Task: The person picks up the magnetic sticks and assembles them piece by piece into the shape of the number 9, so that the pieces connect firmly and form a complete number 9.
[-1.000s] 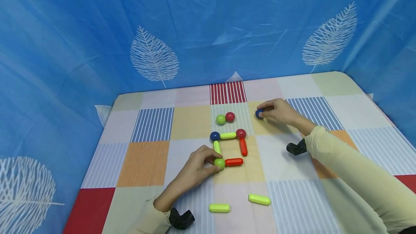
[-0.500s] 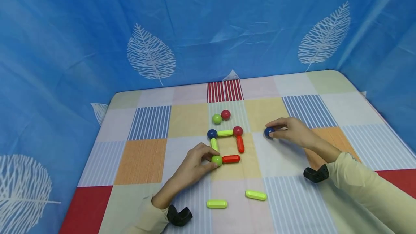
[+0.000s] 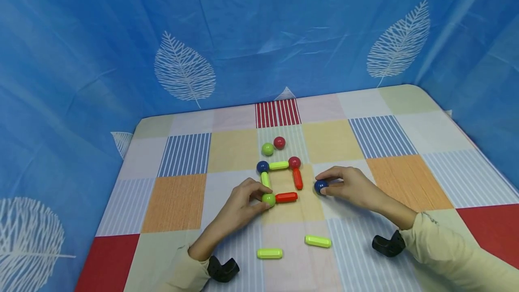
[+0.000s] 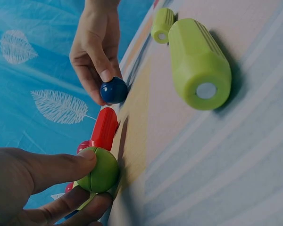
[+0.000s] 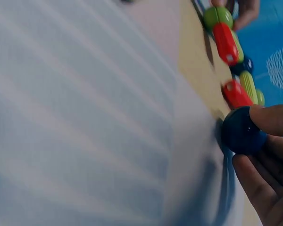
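My left hand [image 3: 242, 205] pinches a green ball [image 4: 104, 170] at the near left corner of a square frame of balls and rods. From that ball one red rod [image 3: 286, 197] points right, and a yellow-green rod [image 3: 265, 179] runs back to a blue corner ball [image 3: 262, 166]. Another yellow-green rod [image 3: 279, 165] links this to a red ball [image 3: 294, 162], from which a second red rod [image 3: 298, 179] comes forward. My right hand [image 3: 353, 189] holds a loose blue ball [image 5: 244, 131] between thumb and fingers, just right of the frame's open corner.
Behind the frame, a loose green ball [image 3: 267, 149] and a red ball [image 3: 279, 143] lie side by side. Two yellow-green rods, one on the left [image 3: 269, 253] and one on the right [image 3: 318, 241], lie nearer me on the patchwork cloth [image 3: 174, 251]. A blue curtain [image 3: 259, 35] stands behind.
My right hand has brought the blue ball toward me from the back right, then left to beside the frame. The left hand keeps its pinch on the green ball.
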`<state>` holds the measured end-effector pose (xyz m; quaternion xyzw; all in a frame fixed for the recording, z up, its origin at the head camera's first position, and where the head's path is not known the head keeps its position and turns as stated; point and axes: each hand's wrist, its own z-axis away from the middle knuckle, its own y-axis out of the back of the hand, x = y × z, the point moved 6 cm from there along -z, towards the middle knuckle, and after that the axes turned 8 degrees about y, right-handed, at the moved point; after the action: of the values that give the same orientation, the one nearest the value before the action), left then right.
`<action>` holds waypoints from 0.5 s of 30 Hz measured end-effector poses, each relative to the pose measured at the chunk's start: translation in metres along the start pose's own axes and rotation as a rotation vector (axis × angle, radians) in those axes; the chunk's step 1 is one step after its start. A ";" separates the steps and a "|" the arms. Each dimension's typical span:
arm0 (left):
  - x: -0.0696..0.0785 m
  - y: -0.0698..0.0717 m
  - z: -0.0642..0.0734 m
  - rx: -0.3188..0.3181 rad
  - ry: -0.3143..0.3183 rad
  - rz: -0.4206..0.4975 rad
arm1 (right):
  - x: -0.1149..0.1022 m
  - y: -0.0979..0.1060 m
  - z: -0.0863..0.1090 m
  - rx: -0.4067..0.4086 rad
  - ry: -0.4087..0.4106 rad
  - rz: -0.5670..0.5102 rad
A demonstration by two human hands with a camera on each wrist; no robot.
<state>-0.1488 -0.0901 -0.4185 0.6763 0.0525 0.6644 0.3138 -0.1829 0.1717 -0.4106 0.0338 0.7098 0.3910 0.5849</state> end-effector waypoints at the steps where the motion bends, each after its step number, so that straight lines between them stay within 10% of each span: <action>1: 0.000 0.000 0.000 0.001 -0.001 0.000 | -0.002 -0.004 -0.001 -0.005 -0.003 -0.023; 15: 0.001 0.000 -0.001 -0.004 0.011 -0.015 | -0.016 -0.031 -0.007 -0.038 0.047 -0.073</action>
<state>-0.1500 -0.0898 -0.4179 0.6714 0.0580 0.6659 0.3200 -0.1710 0.1386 -0.4163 -0.0122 0.7165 0.3836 0.5825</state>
